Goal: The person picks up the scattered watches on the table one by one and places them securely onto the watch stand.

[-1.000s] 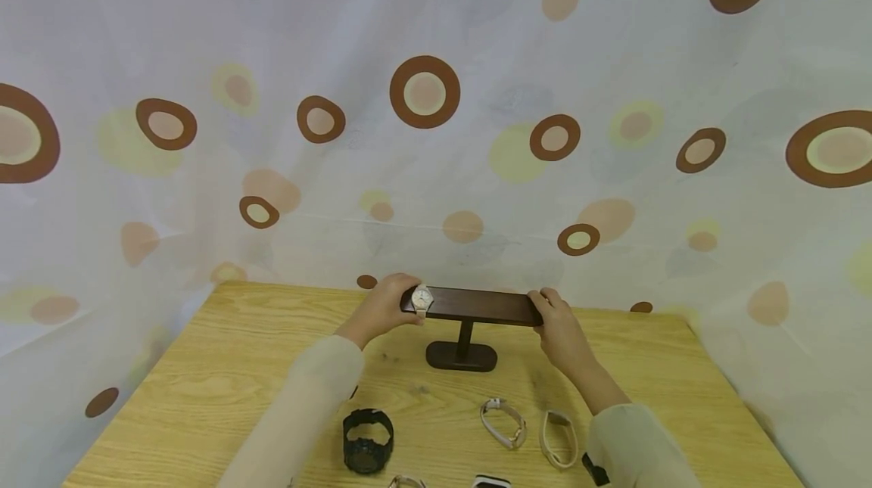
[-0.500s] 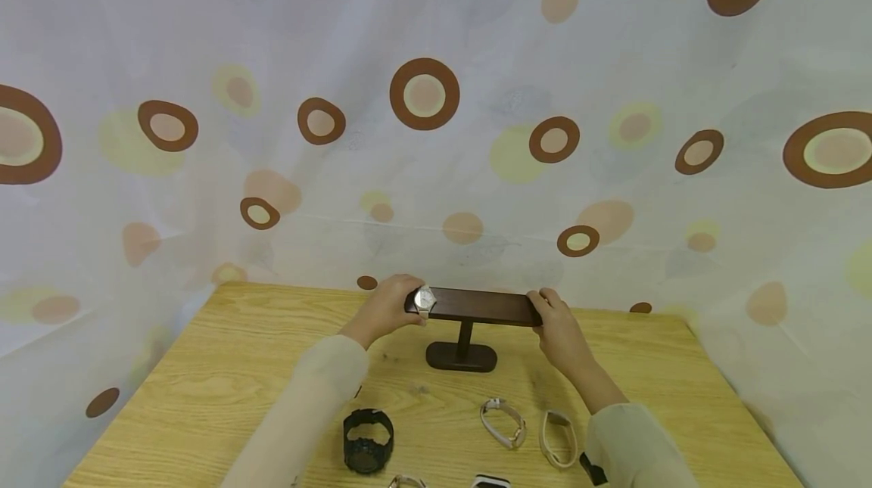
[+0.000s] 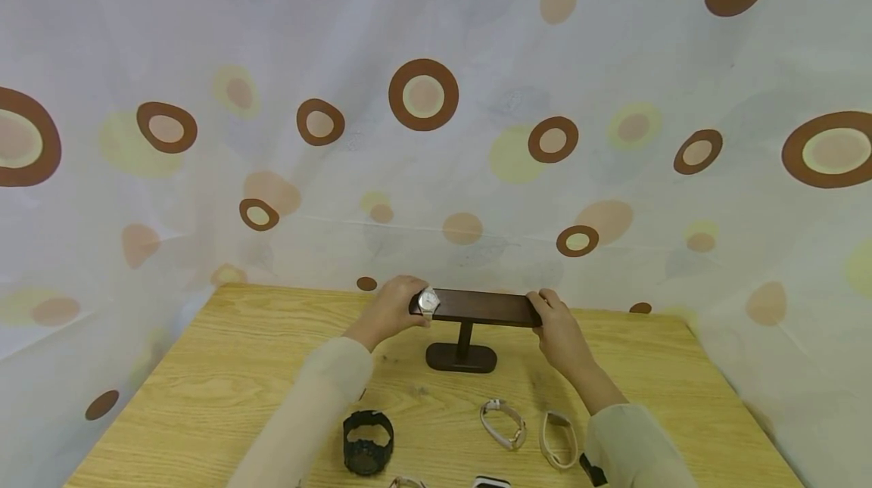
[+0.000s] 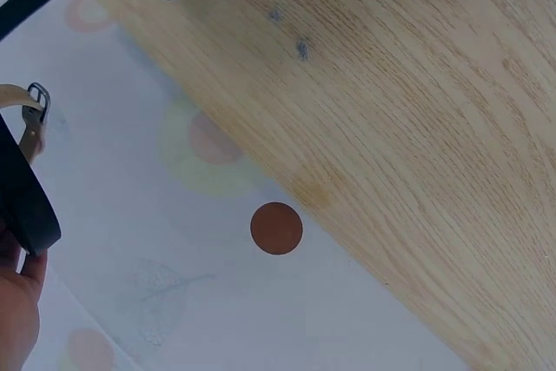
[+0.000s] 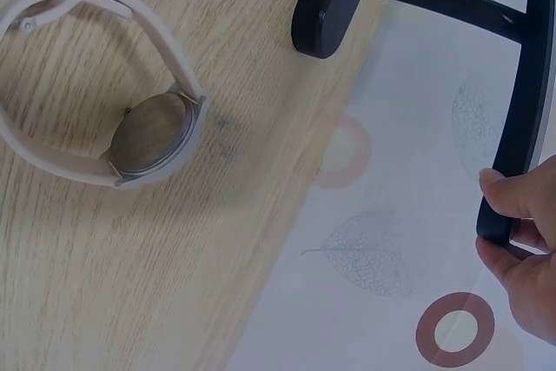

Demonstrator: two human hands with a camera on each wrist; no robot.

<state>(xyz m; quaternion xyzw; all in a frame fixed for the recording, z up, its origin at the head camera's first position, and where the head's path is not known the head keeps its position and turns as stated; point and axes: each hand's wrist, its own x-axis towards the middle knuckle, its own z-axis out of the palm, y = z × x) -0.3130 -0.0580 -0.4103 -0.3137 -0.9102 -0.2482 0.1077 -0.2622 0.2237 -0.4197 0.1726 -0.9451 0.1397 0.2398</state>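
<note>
A dark brown watch stand [image 3: 487,307] rises from an oval base at the back of the table. Near the left end of its crossbar sits a wristwatch [image 3: 428,300] with a white dial and a light strap. My left hand [image 3: 390,312] holds this watch, fingers at the top edge and thumb below. Under the bar, the left wrist view shows the strap's buckle [image 4: 33,115]. At the opposite end, my right hand [image 3: 560,333] grips the crossbar, thumb [image 5: 504,188] on one face and fingers partly hidden behind it.
In front of the stand lie a black watch [image 3: 368,442], a pale-strapped watch [image 3: 504,424] and a cream-strapped watch [image 3: 559,439]. A white-edged watch [image 3: 490,482] is cut off at the bottom. A patterned curtain [image 3: 436,170] hangs behind the wooden table [image 3: 225,367].
The wristwatch and my left hand have shifted slightly right along the crossbar, baring more of its left end. My right hand keeps its grip in the same place.
</note>
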